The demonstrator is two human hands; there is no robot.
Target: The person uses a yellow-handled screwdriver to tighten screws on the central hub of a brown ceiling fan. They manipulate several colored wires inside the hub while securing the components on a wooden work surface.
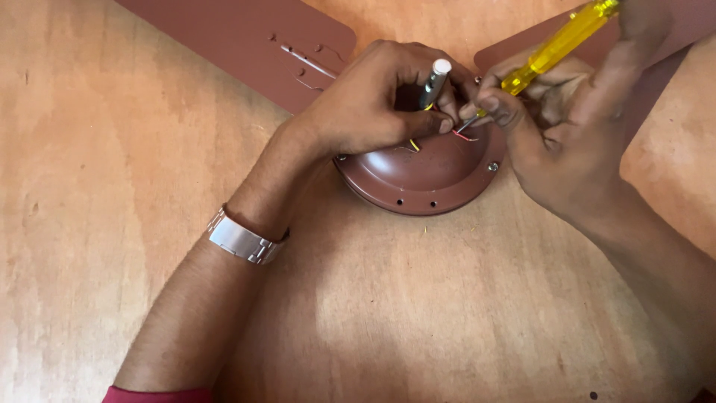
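Brown domed metal fan motor housing (421,175) lies on the plywood worktop (89,224), between two brown fan blades (246,41). Left hand (365,104) pinches a small grey cylinder (434,80) over thin red and yellow wires (440,138); right hand (556,119), grip clamped on a yellow-handled screwdriver (556,46), works a wire terminal. Steady tip placement needed. No labels visible.
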